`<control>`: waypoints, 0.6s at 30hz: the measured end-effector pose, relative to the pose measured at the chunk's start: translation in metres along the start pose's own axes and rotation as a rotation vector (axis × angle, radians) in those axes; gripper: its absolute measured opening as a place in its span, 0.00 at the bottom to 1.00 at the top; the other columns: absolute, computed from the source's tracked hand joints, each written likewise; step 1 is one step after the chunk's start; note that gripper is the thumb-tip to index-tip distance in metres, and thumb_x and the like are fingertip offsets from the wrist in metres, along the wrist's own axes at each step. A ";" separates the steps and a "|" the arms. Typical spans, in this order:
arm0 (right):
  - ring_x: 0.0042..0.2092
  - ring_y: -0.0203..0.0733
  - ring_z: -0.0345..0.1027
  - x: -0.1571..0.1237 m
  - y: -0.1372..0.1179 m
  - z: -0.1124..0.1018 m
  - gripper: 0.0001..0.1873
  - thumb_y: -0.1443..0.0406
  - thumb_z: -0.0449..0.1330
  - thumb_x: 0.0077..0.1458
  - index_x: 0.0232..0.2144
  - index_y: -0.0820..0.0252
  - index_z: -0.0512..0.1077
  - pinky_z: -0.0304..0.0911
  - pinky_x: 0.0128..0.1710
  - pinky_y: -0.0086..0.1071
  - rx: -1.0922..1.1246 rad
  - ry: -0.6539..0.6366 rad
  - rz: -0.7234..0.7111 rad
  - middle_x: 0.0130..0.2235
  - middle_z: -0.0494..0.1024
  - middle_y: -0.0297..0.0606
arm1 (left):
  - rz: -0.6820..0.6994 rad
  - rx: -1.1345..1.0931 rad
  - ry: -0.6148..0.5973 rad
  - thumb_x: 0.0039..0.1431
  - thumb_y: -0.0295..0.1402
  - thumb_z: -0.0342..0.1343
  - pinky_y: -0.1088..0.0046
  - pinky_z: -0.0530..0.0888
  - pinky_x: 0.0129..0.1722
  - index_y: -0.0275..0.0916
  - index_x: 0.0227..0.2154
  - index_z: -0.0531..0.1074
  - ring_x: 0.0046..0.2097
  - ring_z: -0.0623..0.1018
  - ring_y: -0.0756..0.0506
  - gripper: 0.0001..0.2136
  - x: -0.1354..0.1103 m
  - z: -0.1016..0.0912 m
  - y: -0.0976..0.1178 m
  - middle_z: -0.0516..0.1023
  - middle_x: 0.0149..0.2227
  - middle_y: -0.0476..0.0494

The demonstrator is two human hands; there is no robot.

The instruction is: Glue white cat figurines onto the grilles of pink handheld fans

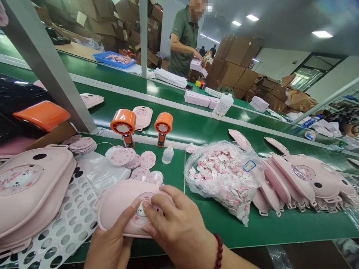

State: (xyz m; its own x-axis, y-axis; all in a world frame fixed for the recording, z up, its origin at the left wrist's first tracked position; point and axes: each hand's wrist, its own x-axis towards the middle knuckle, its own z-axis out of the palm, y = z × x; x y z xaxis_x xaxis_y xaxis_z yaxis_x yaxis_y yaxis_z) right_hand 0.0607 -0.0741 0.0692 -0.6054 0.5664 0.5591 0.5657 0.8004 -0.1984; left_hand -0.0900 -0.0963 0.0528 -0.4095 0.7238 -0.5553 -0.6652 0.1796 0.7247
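Together, both hands (175, 224) clasp a pink case (120, 201).

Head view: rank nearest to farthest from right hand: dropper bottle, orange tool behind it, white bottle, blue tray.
Right hand:
1. Dropper bottle, near belt, ahead.
2. Orange tool, just behind it.
3. White bottle, next belt, right.
4. Blue tray, far belt, left.

Factory packing line: green conveyor belts (221, 228), stacked cartons (232, 63).

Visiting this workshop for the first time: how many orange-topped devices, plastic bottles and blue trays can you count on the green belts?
Orange-topped devices: 2
Plastic bottles: 2
Blue trays: 1
Total: 5
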 end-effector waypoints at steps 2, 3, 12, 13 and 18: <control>0.62 0.49 0.67 0.001 0.006 -0.002 0.15 0.62 0.62 0.67 0.54 0.54 0.78 0.63 0.66 0.51 0.161 0.030 0.132 0.56 0.77 0.45 | 0.010 0.006 -0.029 0.42 0.29 0.75 0.71 0.81 0.48 0.49 0.48 0.79 0.61 0.76 0.36 0.27 0.000 0.001 0.001 0.82 0.55 0.48; 0.63 0.48 0.67 0.001 0.009 -0.002 0.16 0.61 0.63 0.67 0.55 0.51 0.78 0.62 0.67 0.51 0.264 0.050 0.244 0.58 0.76 0.44 | 0.023 0.013 -0.047 0.42 0.30 0.75 0.69 0.80 0.50 0.50 0.50 0.78 0.62 0.76 0.36 0.28 0.000 0.002 0.002 0.81 0.57 0.49; 0.46 0.46 0.80 0.003 0.008 0.006 0.22 0.59 0.69 0.56 0.53 0.54 0.81 0.74 0.51 0.37 0.768 0.107 0.768 0.46 0.85 0.38 | -0.070 0.071 -0.108 0.31 0.35 0.80 0.67 0.83 0.46 0.55 0.53 0.77 0.63 0.74 0.33 0.39 -0.008 -0.004 0.007 0.79 0.59 0.49; 0.45 0.45 0.80 0.003 0.007 0.007 0.21 0.59 0.69 0.56 0.52 0.54 0.81 0.74 0.49 0.36 0.753 0.118 0.770 0.44 0.85 0.38 | -0.073 0.088 -0.105 0.29 0.34 0.80 0.67 0.83 0.45 0.55 0.53 0.77 0.63 0.74 0.32 0.41 -0.009 -0.004 0.007 0.79 0.59 0.49; 0.41 0.43 0.79 0.005 0.004 0.007 0.20 0.59 0.68 0.57 0.52 0.54 0.81 0.73 0.44 0.33 0.705 0.133 0.765 0.40 0.84 0.37 | -0.002 0.153 -0.106 0.27 0.31 0.80 0.72 0.83 0.41 0.50 0.55 0.77 0.59 0.78 0.33 0.43 -0.011 0.002 0.008 0.81 0.58 0.47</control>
State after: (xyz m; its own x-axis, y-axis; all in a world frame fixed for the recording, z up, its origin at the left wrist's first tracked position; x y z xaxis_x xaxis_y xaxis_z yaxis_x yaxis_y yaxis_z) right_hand 0.0564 -0.0666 0.0653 -0.1330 0.9777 0.1623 0.2912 0.1951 -0.9366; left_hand -0.0890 -0.1016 0.0655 -0.3347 0.7881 -0.5166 -0.5603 0.2743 0.7816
